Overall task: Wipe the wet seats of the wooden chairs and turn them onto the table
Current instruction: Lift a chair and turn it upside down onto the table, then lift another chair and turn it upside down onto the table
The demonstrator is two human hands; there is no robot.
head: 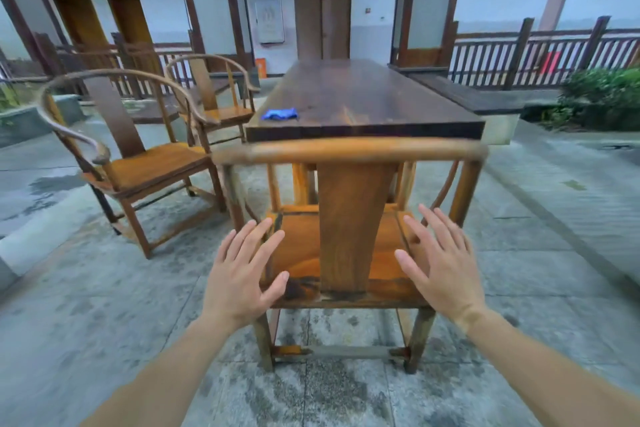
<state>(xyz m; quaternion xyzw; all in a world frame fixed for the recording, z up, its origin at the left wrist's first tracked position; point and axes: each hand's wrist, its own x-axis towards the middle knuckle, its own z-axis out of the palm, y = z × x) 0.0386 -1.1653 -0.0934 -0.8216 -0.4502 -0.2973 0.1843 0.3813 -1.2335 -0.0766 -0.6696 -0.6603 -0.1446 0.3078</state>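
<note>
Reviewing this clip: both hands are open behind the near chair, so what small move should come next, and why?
Probably close both hands on the near chair by its seat edges. The left hand and right hand hover open at either side holding nothing, and the blue cloth lies on the table, so lifting seems next.

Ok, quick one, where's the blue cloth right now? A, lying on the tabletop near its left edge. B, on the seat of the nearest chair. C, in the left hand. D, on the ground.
A: the blue cloth lies crumpled on the dark table near its left edge, while the left hand and right hand are both open and hold nothing.
</note>
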